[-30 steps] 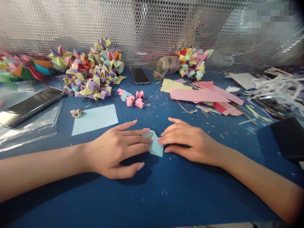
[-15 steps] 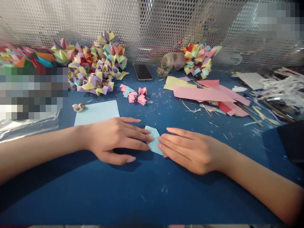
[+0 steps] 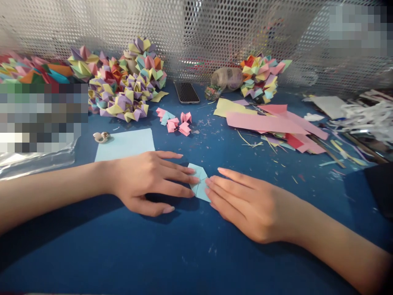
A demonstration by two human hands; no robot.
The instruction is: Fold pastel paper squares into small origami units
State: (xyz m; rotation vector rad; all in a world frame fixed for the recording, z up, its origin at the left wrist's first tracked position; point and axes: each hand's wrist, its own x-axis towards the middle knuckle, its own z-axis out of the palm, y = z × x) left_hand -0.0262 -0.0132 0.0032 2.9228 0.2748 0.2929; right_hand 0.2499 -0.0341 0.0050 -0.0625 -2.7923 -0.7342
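Note:
A small folded piece of light blue paper (image 3: 201,189) lies flat on the blue table (image 3: 184,254), with creases across it. From the left, my left hand (image 3: 147,180) rests with spread fingers, its fingertips pressing on the paper's left part. My right hand (image 3: 248,205) lies flat on the other side, fingers stretched out and its fingertips touching the paper's right edge. Behind my left wrist lies a larger light blue sheet (image 3: 132,143), partly covered by that hand. Beyond the folded paper sit several small pink and blue folded pieces (image 3: 172,124).
Origami clusters (image 3: 125,92) stand at the back left, another cluster (image 3: 260,78) at the back right. A phone (image 3: 187,93) lies between them. Coloured paper strips (image 3: 267,123) and scraps spread at right, near white shredded strips (image 3: 368,112). A ring-like trinket (image 3: 101,137) touches the blue sheet.
My right hand has shifted slightly toward me and to the right at the knuckles, its fingertips still at the paper. My left hand is nearly unchanged. The view has moved a little.

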